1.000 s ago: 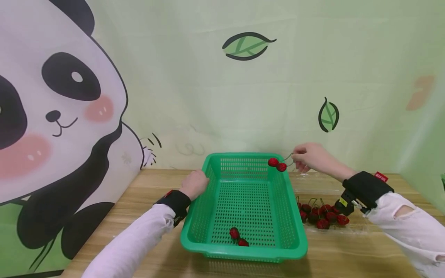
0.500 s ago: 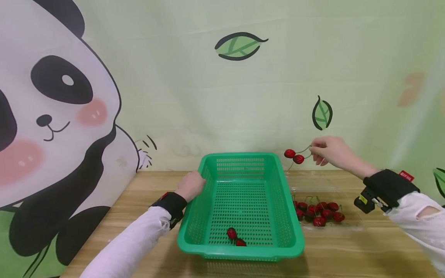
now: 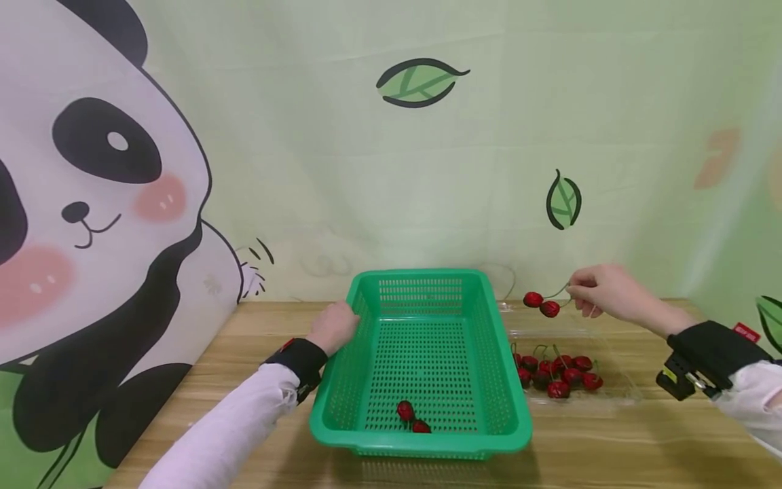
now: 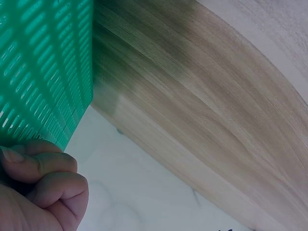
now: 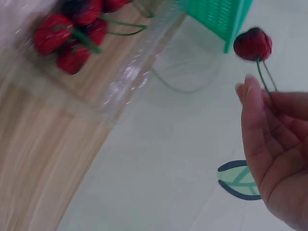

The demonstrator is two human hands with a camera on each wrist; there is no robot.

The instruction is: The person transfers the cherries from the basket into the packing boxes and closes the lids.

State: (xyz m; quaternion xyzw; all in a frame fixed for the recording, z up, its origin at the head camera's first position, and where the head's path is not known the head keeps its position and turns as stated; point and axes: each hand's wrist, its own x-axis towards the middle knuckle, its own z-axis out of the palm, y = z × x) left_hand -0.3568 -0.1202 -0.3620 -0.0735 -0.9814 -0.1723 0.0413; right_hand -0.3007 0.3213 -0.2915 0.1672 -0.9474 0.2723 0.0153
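My left hand (image 3: 334,327) grips the left rim of a green plastic basket (image 3: 427,443); its curled fingers show against the perforated wall in the left wrist view. Two red cherries (image 3: 405,411) lie inside, near the basket's front wall. To the right of the basket, my right hand (image 3: 606,292) pinches the thin green stems of a pair of cherries (image 3: 533,299) between thumb and fingertips. The pair hangs in the air, out to the left of the fingers. Below that hand sits a clear plastic box (image 3: 611,346) with several stemmed cherries (image 3: 559,389) in it.
Both basket and box stand on a wood-grain table (image 3: 269,407). A pale green cloth backdrop (image 3: 293,163) printed with a panda and leaves rises right behind the table's far edge. The basket's right wall partly hides the box's left end.
The right hand has carried the pair of cherries rightward from the basket's right rim, and in the last half second lower, over the box side. The left hand stays on the rim.
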